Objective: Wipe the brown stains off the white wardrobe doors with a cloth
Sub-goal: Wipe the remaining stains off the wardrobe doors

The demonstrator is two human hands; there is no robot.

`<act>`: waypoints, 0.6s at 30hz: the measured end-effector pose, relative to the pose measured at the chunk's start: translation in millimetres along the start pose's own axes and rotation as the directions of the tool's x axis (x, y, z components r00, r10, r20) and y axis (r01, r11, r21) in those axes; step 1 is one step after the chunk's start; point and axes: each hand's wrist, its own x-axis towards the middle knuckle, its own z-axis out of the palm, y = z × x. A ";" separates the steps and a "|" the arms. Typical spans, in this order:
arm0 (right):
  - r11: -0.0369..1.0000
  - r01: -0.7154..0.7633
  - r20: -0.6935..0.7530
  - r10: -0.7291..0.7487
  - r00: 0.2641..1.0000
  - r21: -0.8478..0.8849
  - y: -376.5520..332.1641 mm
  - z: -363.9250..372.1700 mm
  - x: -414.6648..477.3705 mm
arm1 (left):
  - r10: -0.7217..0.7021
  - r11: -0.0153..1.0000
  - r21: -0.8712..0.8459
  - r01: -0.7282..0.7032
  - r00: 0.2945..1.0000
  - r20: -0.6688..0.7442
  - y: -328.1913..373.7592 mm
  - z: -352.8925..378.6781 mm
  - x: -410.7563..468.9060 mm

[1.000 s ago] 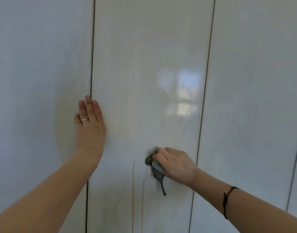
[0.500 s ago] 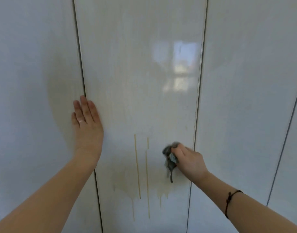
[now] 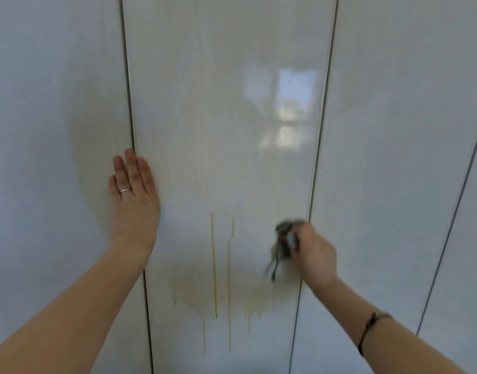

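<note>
The left hand [image 3: 134, 201] lies flat, fingers [image 3: 130, 168] straight and together, across the seam [image 3: 128, 103] between the left door [image 3: 43, 157] and the middle door [image 3: 232, 117]. It holds nothing. It is probably there to brace the doors so they do not give under the rubbing.

The right hand [image 3: 315, 255] has its fingers curled tight round a bunched grey cloth [image 3: 283, 238] and presses it to the middle door, just beside that door's right edge. A loose tail of cloth hangs below the fist. Both are blurred, so the exact grip is hard to read.

The stains are on the middle door, between the two hands. Two thin brown drips [image 3: 213, 265] run down it, and a pale tan smear [image 3: 194, 295] with a ragged, dripping lower edge spreads beneath them. A faint tan film [image 3: 97, 157] also curves over the left door beside the left hand. Much wiping looks left to do.

The cloth sits close to the gap by the right door [image 3: 393, 157], where its tail could snag or push liquid in. Leftward the panel is bare as far as the drips, giving room for a long stroke. The left hand is well apart from them.
</note>
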 end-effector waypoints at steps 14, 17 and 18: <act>0.968 0.011 -0.261 0.056 0.964 0.250 -177.6 -7.4 179.9 | -0.026 0.997 0.076 0.018 0.995 0.100 -2.0 7.9 -32.6; 0.937 0.333 -0.089 -0.324 0.942 0.108 -221.8 29.0 119.7 | -0.019 0.999 0.049 0.012 0.990 0.137 -7.8 16.7 -61.6; 0.899 0.433 -0.039 -0.432 0.901 0.059 -224.5 37.4 100.8 | -0.009 0.998 0.058 0.000 0.986 0.166 -8.5 17.4 -67.6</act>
